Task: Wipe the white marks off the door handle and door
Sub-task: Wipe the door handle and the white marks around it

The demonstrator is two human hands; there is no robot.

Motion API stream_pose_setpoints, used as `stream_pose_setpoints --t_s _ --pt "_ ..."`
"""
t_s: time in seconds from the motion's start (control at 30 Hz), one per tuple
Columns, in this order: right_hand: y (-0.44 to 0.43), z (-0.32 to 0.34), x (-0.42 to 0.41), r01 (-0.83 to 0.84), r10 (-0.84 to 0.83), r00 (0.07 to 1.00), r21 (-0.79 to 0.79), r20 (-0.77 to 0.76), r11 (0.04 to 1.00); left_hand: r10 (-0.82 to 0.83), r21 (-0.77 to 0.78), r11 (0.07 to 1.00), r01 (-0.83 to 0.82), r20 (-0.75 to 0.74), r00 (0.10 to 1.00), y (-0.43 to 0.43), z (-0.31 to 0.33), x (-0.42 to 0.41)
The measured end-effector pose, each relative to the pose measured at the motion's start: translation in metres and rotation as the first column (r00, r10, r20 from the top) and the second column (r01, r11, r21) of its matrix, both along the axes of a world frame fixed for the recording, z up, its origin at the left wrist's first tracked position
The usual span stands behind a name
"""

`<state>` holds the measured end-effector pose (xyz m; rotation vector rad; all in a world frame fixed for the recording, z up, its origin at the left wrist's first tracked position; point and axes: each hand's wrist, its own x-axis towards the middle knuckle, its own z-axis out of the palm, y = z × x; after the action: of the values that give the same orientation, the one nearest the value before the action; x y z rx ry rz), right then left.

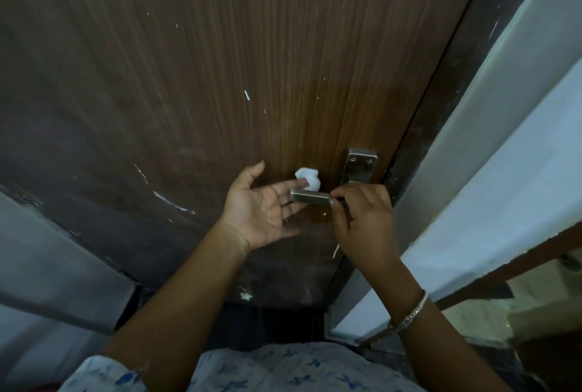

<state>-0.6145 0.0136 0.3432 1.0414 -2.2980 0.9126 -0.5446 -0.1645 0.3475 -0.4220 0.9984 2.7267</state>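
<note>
A brown wood-grain door (pixel 220 61) fills the view, with white marks (pixel 171 199) streaked across its lower left and small flecks higher up. A metal lever handle (pixel 310 196) juts left from its plate (pixel 359 165). My left hand (pixel 261 202) is palm up beside the handle, its fingertips pinching a small white wad of tissue (pixel 308 178) against the door just above the lever. My right hand (pixel 362 218) grips the lever near its pivot, thumb and fingers closed on it. A patch of door around the handle looks darker and damp.
The dark door frame (pixel 456 92) runs along the right, then a pale blue wall (pixel 519 139). A grey wall (pixel 47 250) lies at the lower left. A white streak (pixel 335 251) marks the door edge below the handle. A silver bangle (pixel 409 313) circles my right wrist.
</note>
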Motion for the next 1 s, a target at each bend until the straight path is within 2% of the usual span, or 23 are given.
stream_pose_setpoints --t_s 0.07,0.23,0.4,0.5,0.6,0.77,0.9,1.0 --pt "0.0 0.0 0.001 0.005 -0.005 1.0 -0.002 0.002 1.0 0.0 -0.027 1.0 -0.001 -0.003 1.0 -0.006 0.003 0.002" --pt "0.001 0.003 0.003 0.007 -0.007 1.0 0.006 0.005 1.0 0.106 -0.047 0.994 -0.1 0.151 0.983 -0.001 0.001 0.011" --pt "-0.001 0.011 0.004 0.001 -0.001 1.0 0.023 0.006 1.0 0.144 -0.158 0.978 -0.135 0.046 0.988 -0.006 0.03 0.01" --pt "-0.013 0.023 0.004 -0.027 0.03 0.995 0.023 -0.095 0.999 0.174 -0.263 0.95 -0.167 0.004 0.985 -0.004 0.047 0.011" --pt "-0.036 0.036 0.001 -0.123 0.132 0.964 0.054 -0.229 0.991 0.184 -0.331 0.925 -0.186 -0.039 0.982 0.001 0.06 0.012" --pt "-0.072 0.049 -0.004 -0.16 0.197 0.918 0.132 -0.344 0.978 0.197 -0.426 0.879 -0.215 -0.087 0.977 -0.003 0.073 0.014" --pt "-0.083 0.052 -0.006 -0.189 0.22 0.884 0.114 -0.413 0.975 0.218 -0.578 0.777 -0.249 -0.125 0.968 -0.006 0.076 0.014" --pt "-0.081 0.054 -0.008 -0.184 0.202 0.892 0.084 -0.404 0.979 0.313 -0.696 0.617 -0.367 -0.21 0.926 0.003 0.079 0.014"
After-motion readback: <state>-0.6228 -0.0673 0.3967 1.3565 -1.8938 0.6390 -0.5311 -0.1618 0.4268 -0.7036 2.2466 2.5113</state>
